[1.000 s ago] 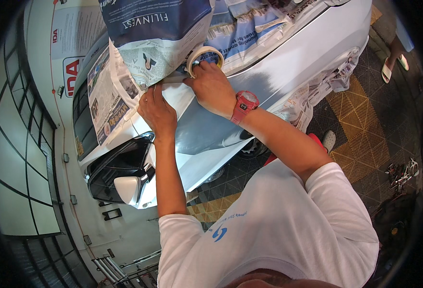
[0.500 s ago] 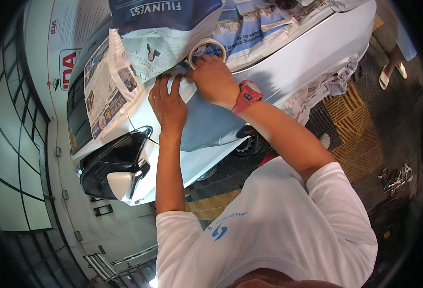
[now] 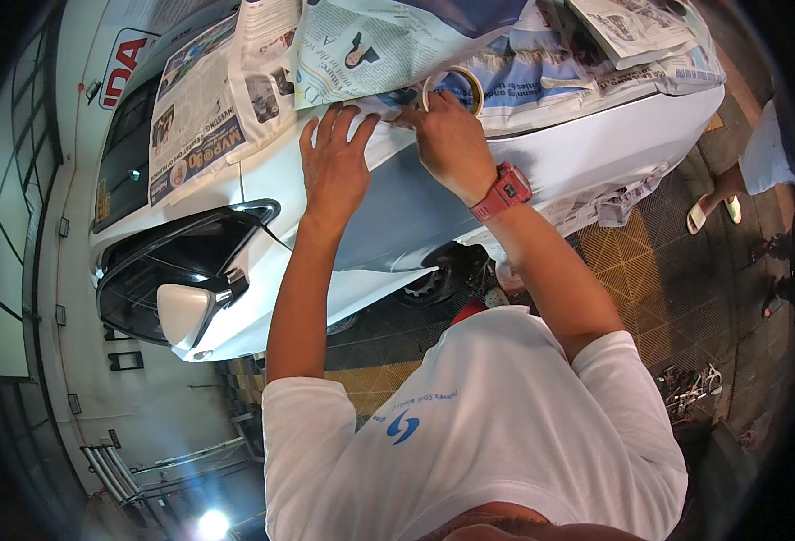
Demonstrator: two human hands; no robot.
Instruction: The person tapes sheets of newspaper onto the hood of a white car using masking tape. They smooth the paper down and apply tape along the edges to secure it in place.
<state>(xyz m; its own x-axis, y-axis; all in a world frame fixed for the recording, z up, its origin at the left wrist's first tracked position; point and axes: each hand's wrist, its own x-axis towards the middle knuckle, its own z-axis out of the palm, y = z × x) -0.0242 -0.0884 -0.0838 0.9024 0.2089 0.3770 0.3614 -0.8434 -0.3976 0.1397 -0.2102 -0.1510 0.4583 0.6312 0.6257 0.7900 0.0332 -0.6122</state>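
My right hand [image 3: 456, 149], with a red watch on its wrist, is closed around a roll of masking tape [image 3: 477, 88]. Its fingertips meet the lower edge of a newspaper sheet [image 3: 388, 54] on the white car [image 3: 587, 135]. Just left of it, my left hand [image 3: 336, 171] has its fingers spread, the tips pressing along that same paper edge. A dull grey patch [image 3: 388, 216] on the car's side panel lies below both hands. Whether a strip of tape runs between my fingers is hard to make out.
More newspaper [image 3: 208, 117] covers the windshield area, left of my hands. A side mirror [image 3: 186, 316] juts out at the lower left. Paper also hangs by the car's front [image 3: 627, 194]. At the far right stands another person in sandals [image 3: 697, 215]. Tools [image 3: 695, 388] lie on the floor.
The newspaper sheet has shifted right along the car, and both hands have moved with it. My left fingers are spread wider. The whole view has also shifted a little.
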